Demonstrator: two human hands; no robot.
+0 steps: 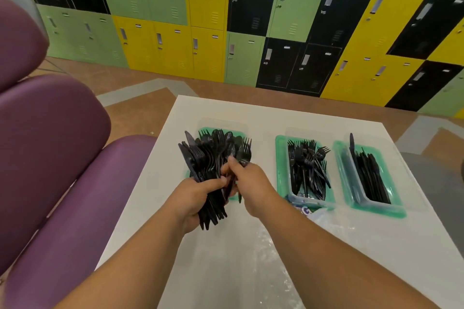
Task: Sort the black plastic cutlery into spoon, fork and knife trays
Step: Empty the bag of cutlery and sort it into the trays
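The left hand clenches a fat mixed bundle of black cutlery above the table's far-left tray while the right hand pinches one fork out — tug too hard and the whole loose fan probably slides apart, dumping knives into the wrong tray.

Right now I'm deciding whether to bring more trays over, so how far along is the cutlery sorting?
Partly done. The middle tray already holds forks and the right tray holds knives. In hand: the left hand grips a large mixed bundle while the right hand pinches one piece out of it. Left: that whole bundle, held over the left tray, whose contents are mostly hidden.
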